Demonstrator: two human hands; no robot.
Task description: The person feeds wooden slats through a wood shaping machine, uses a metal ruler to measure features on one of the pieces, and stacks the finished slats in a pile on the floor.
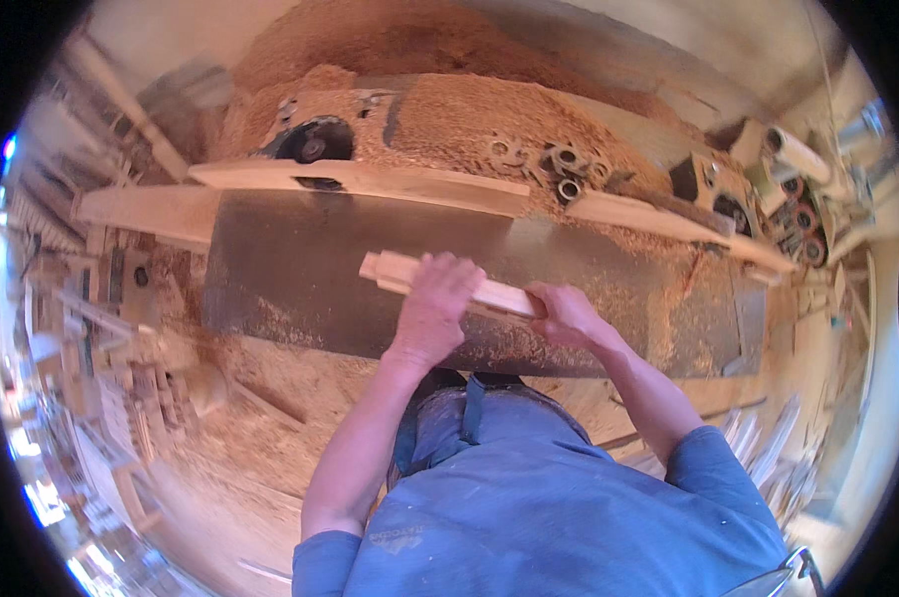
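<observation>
Both my hands grip a short bundle of light wooden strips (504, 297) over the dark metal machine table (300, 254). My left hand (439, 298) wraps over the bundle from above, left of its middle. At the right end my right hand (566, 314) closes round the strips. The left end pokes out past my left hand, its tips uneven. How many strips there are I cannot tell. Beyond the bundle, a long wooden fence board (399, 186) runs along the back of the table, with a dark round cutter head (315, 144) behind its left part.
A second fence board (658, 221) stands at right, near another dark spindle (733, 211). Several metal cutter rings (567, 159) lie in heaped sawdust (469, 114). Stacked wood pieces (146, 408) fill the left floor; long strips (768, 438) lie at lower right.
</observation>
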